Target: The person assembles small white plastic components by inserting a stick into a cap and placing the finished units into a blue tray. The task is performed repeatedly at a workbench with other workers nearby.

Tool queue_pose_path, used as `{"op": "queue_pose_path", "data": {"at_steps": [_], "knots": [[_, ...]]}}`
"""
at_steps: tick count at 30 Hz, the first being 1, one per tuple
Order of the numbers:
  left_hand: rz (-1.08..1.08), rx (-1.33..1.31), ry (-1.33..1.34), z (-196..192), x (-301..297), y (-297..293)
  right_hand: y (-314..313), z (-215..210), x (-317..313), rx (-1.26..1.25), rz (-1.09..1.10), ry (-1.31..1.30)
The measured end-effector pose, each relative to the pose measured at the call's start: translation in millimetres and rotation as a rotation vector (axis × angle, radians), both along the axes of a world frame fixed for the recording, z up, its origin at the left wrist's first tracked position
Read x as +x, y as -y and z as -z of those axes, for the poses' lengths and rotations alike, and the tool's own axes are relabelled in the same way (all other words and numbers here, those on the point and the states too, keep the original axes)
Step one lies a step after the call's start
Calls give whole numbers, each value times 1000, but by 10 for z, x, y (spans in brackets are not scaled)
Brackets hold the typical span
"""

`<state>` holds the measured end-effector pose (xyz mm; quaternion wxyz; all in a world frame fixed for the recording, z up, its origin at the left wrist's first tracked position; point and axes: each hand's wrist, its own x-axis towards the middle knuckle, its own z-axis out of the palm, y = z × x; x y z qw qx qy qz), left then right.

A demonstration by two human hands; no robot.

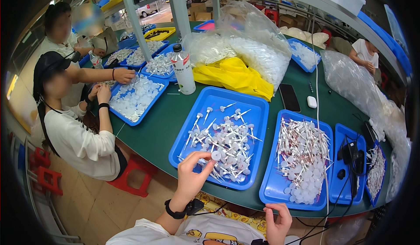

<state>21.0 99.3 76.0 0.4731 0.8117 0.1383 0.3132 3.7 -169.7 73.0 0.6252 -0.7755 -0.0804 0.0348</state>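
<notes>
Left hand (192, 175): fingers pinched on a small round white plastic cap (215, 155), held over the near edge of a shallow blue plastic tray (260, 109) heaped with white capped dip-tube pieces (223, 142). Right hand (278, 221): loosely curled at the near rim of the green desk (162, 122), nothing seen in it. Right of the left hand, a second blue tray (273, 192) holds bundled thin tubes (302, 146) and loose round caps (304, 181).

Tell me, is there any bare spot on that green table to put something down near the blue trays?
Bare green table shows left of the middle blue tray, below the plastic bottle, toward the co-workers' tray. A smaller patch lies past the right tray, around the dark phone and white case. The trays themselves are crowded with small white parts, the far side with bags.
</notes>
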Motion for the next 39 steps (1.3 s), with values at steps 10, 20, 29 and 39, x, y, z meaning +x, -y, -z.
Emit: {"op": "queue_pose_path", "data": {"at_steps": [10, 20, 29, 39], "knots": [[-99, 76, -77, 183, 49, -95, -31, -41, 9, -50, -48, 54], [-87, 61, -3, 101, 20, -54, -90, -68, 41, -169, -138, 51], [-82, 35, 11, 104, 18, -54, -92, -86, 55, -212, -144, 104], [13, -1133, 698, -306, -256, -1286, -73, -196, 37, -207, -168, 65]]}}
